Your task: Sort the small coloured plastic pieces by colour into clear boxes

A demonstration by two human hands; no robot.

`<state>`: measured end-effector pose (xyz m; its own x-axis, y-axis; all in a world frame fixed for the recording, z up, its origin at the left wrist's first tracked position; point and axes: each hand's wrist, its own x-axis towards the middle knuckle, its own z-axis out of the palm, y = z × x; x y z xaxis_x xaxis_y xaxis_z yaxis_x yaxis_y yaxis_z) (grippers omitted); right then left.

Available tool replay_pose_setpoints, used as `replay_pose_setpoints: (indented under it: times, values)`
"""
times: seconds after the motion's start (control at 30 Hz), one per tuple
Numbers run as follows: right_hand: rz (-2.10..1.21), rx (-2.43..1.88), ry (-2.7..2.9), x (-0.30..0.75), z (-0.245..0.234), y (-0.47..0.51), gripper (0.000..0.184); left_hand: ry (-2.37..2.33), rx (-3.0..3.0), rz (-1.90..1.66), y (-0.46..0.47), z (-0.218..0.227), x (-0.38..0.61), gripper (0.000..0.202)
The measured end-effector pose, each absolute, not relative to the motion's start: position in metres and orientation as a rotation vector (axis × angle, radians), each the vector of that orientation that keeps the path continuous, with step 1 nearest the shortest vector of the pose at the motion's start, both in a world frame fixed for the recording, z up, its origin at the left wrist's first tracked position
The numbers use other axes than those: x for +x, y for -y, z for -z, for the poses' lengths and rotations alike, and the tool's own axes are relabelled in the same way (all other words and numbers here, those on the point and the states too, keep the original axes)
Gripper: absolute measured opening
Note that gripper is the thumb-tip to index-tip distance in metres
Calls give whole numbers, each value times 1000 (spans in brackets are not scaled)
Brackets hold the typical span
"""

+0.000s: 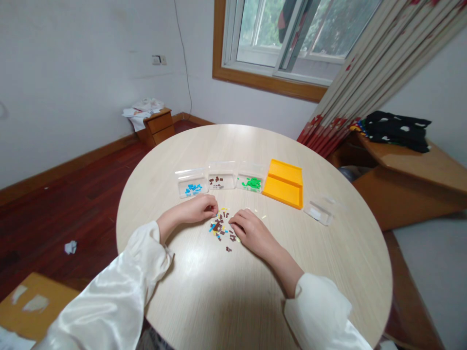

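A loose pile of small brown, blue and yellow plastic pieces (218, 227) lies on the round table between my hands. My left hand (202, 208) is at the pile's upper left, its fingers closed in a pinch; a speck of blue shows by the fingertips, but what they hold is hidden. On the right side of the pile rests my right hand (251, 229), fingers curled together over the edge pieces, their contents hidden. Behind the hands stand three clear boxes: one with blue pieces (193, 189), one with brown pieces (216, 182) and one with green pieces (252, 183).
An open yellow case (283, 193) lies right of the clear boxes. Further right is another clear container (318, 213) with something whitish in it. A few pale yellow pieces (264, 217) lie beyond my right hand. The round table (226, 301) has a curved edge.
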<state>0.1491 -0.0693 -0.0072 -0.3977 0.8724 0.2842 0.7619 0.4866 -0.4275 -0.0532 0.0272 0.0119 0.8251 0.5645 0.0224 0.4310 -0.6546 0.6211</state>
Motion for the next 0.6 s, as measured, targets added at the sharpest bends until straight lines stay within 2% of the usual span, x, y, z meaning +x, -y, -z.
replay_pose_setpoints:
  times: [0.33, 0.6]
  values:
    - [-302, -1335, 2267, 148, 3, 70, 14, -755, 2366, -278, -29, -8, -54, 10]
    - [-273, -1318, 2193, 148, 5, 70, 15, -844, 2379, -527, -25, -19, -52, 13]
